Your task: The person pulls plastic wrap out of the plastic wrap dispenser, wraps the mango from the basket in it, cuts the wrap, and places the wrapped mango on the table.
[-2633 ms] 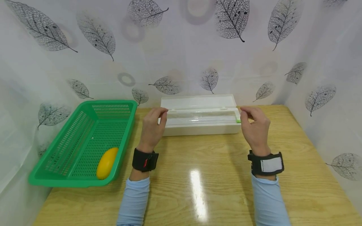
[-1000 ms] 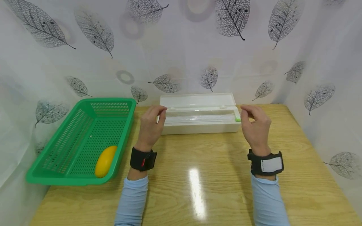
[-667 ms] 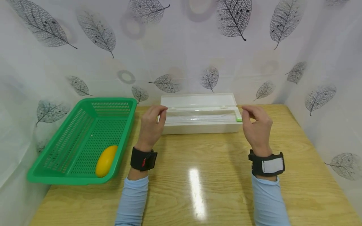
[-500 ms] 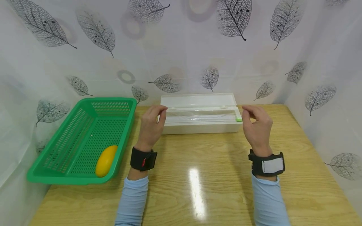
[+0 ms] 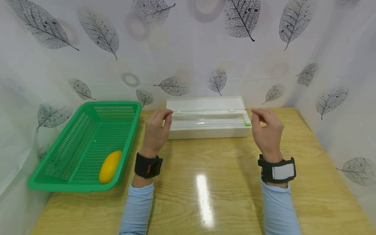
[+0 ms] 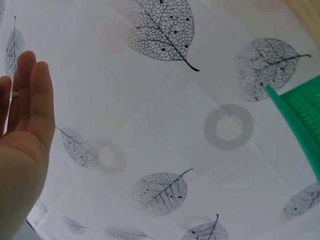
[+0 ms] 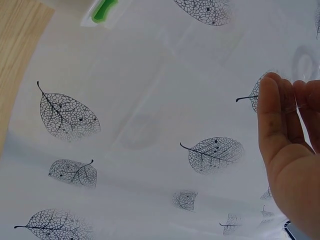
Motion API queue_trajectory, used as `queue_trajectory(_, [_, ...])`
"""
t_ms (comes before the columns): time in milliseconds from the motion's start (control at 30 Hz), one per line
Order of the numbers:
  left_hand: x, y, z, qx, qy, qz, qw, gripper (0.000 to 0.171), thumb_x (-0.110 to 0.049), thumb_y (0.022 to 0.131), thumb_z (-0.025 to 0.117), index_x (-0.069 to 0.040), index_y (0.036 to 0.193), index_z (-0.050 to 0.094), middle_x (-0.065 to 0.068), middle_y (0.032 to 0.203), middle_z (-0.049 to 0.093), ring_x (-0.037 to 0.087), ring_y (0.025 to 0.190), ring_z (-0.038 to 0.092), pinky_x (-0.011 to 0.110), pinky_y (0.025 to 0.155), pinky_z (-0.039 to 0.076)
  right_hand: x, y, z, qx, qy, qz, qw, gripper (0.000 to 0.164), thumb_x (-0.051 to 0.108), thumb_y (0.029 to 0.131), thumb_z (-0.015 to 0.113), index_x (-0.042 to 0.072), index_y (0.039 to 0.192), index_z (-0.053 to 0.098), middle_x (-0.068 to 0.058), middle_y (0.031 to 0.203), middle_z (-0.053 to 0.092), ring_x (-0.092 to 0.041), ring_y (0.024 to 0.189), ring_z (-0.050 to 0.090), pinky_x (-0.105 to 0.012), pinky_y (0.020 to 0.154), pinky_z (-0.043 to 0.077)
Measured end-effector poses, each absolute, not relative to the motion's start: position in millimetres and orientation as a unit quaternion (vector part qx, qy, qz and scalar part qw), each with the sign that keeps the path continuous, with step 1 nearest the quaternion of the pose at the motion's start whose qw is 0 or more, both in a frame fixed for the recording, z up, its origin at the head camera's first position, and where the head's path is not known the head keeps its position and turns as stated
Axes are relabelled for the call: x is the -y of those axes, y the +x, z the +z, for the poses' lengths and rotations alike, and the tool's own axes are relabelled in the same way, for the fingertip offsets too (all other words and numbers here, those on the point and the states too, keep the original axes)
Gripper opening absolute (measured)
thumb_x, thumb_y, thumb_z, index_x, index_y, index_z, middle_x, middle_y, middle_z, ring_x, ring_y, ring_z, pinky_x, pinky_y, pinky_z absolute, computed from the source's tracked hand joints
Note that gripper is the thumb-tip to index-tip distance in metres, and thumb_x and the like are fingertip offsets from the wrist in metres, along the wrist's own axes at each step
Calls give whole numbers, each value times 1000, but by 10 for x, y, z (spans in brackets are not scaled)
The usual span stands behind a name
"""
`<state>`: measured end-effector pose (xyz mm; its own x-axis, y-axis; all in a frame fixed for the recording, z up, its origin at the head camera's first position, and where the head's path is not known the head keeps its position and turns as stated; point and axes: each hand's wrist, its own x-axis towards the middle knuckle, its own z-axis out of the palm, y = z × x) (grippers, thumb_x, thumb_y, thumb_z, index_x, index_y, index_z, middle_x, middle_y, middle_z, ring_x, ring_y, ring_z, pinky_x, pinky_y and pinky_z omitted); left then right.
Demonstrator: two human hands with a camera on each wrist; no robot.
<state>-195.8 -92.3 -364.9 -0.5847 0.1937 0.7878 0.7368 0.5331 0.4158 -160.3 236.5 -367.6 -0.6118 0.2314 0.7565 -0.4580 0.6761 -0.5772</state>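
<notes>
In the head view a long white cling film dispenser box lies at the back of the table, its lid raised. A green slider sits at its right end. My left hand is in front of the box's left end, thumb and fingertips pinched together. My right hand pinches the same way by the right end. Clear cling film shows at the right fingertips in the right wrist view. Film is hard to make out at the left hand, where only a small pale bit shows between the fingers.
On the left of the wooden table stands a green basket, with a yellow oval fruit in its near right corner. A white leaf-print curtain hangs behind and along the sides.
Both hands keep their pinch and stay nearly in place, spreading very slightly apart. The box, basket and fruit shift only a little with the head view.
</notes>
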Motion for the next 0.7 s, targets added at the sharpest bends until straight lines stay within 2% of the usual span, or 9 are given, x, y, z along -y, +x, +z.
queue_trajectory(200, [929, -1948, -3629, 801, -293, -383, 354, 10, 4, 96, 58, 7, 101, 66, 20, 92, 65, 31, 82, 64, 41, 72, 54, -2359, -1607, -3678, 800, 72, 404, 438, 18, -6, 91, 57, -9, 98, 73, -24, 94, 70, -3, 85, 58, -10, 77, 45])
queue_trajectory(700, [910, -1933, -3605, 797, -296, -382, 362, 10, 5, 96, 57, 8, 100, 66, 20, 90, 65, 30, 80, 64, 40, 71, 54, -2349, -1576, -3632, 794, 69, 411, 443, 18, -8, 91, 57, -8, 98, 74, -23, 92, 70, 1, 85, 57, -11, 78, 45])
